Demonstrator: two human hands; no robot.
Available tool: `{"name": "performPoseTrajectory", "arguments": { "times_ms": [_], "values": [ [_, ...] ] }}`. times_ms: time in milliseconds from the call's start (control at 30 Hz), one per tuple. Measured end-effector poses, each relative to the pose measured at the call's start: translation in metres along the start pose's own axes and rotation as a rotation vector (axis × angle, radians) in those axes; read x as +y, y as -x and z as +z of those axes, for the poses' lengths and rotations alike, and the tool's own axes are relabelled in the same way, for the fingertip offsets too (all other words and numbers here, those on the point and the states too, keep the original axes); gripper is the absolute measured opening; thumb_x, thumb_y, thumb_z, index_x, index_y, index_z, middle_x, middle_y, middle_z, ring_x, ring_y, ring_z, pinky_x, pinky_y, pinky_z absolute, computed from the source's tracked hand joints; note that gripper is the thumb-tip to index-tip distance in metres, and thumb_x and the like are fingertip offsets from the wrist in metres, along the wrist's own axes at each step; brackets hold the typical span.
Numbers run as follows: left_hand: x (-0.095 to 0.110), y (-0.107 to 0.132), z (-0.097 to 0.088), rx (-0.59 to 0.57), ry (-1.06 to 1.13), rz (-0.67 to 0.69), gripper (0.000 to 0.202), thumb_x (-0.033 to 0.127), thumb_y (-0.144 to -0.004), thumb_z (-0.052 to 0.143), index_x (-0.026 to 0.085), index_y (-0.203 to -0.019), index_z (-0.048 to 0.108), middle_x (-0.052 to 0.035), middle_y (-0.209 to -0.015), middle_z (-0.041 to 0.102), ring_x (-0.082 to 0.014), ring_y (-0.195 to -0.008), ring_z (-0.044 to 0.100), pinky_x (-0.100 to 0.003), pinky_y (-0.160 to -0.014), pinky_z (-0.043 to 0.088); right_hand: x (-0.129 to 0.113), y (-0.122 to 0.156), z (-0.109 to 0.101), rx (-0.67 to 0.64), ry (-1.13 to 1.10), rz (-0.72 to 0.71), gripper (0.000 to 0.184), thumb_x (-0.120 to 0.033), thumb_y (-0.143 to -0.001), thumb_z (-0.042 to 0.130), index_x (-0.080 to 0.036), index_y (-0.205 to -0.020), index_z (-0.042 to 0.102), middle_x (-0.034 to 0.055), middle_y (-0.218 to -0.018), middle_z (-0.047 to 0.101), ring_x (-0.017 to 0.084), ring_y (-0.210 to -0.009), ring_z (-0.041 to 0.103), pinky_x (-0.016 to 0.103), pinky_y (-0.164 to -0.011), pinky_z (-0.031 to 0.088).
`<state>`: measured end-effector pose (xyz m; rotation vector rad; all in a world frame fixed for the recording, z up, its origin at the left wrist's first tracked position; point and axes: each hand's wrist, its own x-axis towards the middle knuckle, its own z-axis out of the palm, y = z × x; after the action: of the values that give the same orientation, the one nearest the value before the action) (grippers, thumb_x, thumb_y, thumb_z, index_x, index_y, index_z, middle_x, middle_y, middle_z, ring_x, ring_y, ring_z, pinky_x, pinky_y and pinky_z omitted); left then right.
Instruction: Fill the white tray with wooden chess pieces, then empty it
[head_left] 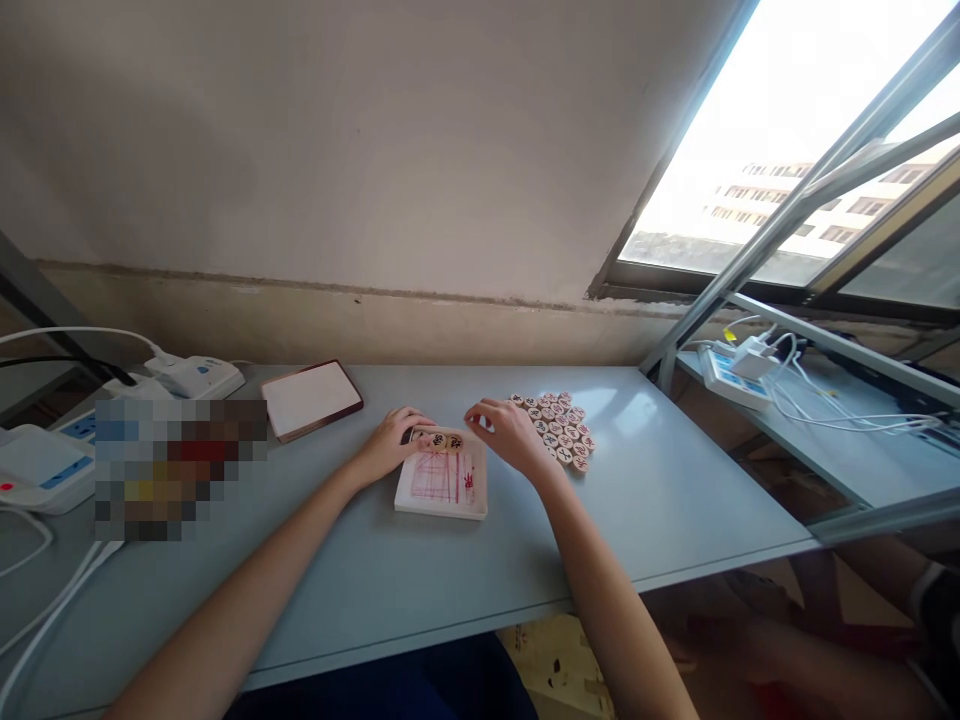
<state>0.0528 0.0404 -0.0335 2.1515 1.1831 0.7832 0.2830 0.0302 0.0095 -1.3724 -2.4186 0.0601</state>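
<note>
My left hand (393, 446) grips the upper left corner of a shallow white box (442, 514) with red markings on its inner floor. A few round xiangqi pieces (454, 443) stand in a row along the box's far inside edge, partly hidden by the left fingers. Just off the box's upper right corner is my right hand (508, 428), its fingers curled in and the fingertips close together. Whatever it may hold is hidden. To its right, many wooden xiangqi pieces (564, 432) with red or black characters lie face up in a close cluster on the table.
A box lid (313, 400), white with a dark red edge, lies at the back left. White power strips (196, 376) and cables fill the table's left side. Another power strip (739, 375) sits on the right-hand table. Another person's arm (810, 655) shows lower right.
</note>
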Motion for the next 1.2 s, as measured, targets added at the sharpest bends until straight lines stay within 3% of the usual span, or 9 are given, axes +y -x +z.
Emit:
{"name": "performPoseTrajectory", "arguments": {
  "times_ms": [100,200,300,500,633,767,1200],
  "values": [
    [-0.007,-0.001,-0.002,0.042,-0.001,-0.032,0.035,0.045,-0.086,0.042,0.021,-0.100,0.064,-0.0066,-0.108,0.053,-0.0215,-0.108,0.048,-0.037,-0.097,0.036,0.023,0.002,0.006,0.158,0.175,0.171,0.026,-0.025,-0.091,0.040,-0.020,-0.106,0.061,0.0089,-0.109,0.059,0.021,-0.100,0.051,0.031,-0.082,0.036],
    [-0.011,-0.001,-0.004,0.074,-0.040,-0.089,0.033,0.044,-0.084,0.044,0.021,-0.092,0.066,-0.0062,-0.106,0.051,-0.0208,-0.105,0.049,-0.035,-0.092,0.039,0.042,0.006,0.013,0.121,0.336,0.270,0.025,-0.025,-0.090,0.043,-0.020,-0.107,0.061,0.0107,-0.115,0.056,0.025,-0.106,0.044,0.039,-0.090,0.029],
    [-0.011,0.000,-0.007,0.069,-0.086,-0.141,0.032,0.045,-0.082,0.046,0.020,-0.087,0.066,-0.0052,-0.100,0.054,-0.0189,-0.091,0.054,-0.032,-0.080,0.042,0.049,0.007,0.015,0.064,0.376,0.292,0.023,-0.024,-0.089,0.044,-0.021,-0.099,0.064,0.0100,-0.109,0.057,0.024,-0.102,0.044,0.040,-0.090,0.026],
    [-0.008,0.000,-0.010,0.096,-0.091,-0.180,0.029,0.041,-0.080,0.048,0.018,-0.085,0.067,-0.0038,-0.081,0.064,-0.0163,-0.072,0.056,-0.027,-0.066,0.039,0.030,0.005,0.001,0.135,0.191,0.228,0.024,-0.038,-0.089,0.047,-0.025,-0.096,0.065,0.0072,-0.105,0.057,0.022,-0.101,0.045,0.035,-0.084,0.029],
    [-0.006,-0.001,-0.010,0.113,-0.106,-0.228,0.029,0.040,-0.078,0.050,0.019,-0.085,0.068,-0.0023,-0.070,0.065,-0.0157,-0.065,0.055,-0.026,-0.060,0.036,0.011,0.003,-0.005,0.023,-0.023,0.031,0.023,-0.043,-0.086,0.051,-0.028,-0.097,0.064,0.0031,-0.099,0.058,0.019,-0.096,0.049,0.031,-0.083,0.031],
    [-0.004,-0.002,-0.010,0.118,-0.123,-0.234,0.029,0.040,-0.078,0.050,0.019,-0.086,0.069,-0.0019,-0.070,0.066,-0.0151,-0.065,0.055,-0.026,-0.060,0.035,0.001,0.003,-0.005,-0.048,-0.002,-0.055,0.018,-0.037,-0.084,0.055,-0.025,-0.095,0.064,0.0025,-0.092,0.060,0.017,-0.089,0.051,0.031,-0.084,0.029],
    [0.000,-0.001,-0.011,0.109,-0.144,-0.213,0.032,0.042,-0.080,0.046,0.020,-0.087,0.068,-0.0028,-0.074,0.067,-0.0160,-0.067,0.056,-0.026,-0.061,0.036,-0.004,0.003,0.000,-0.085,0.023,-0.067,0.007,-0.025,-0.082,0.055,-0.021,-0.085,0.060,0.0019,-0.087,0.062,0.016,-0.084,0.051,0.030,-0.080,0.025]
  ]
}}
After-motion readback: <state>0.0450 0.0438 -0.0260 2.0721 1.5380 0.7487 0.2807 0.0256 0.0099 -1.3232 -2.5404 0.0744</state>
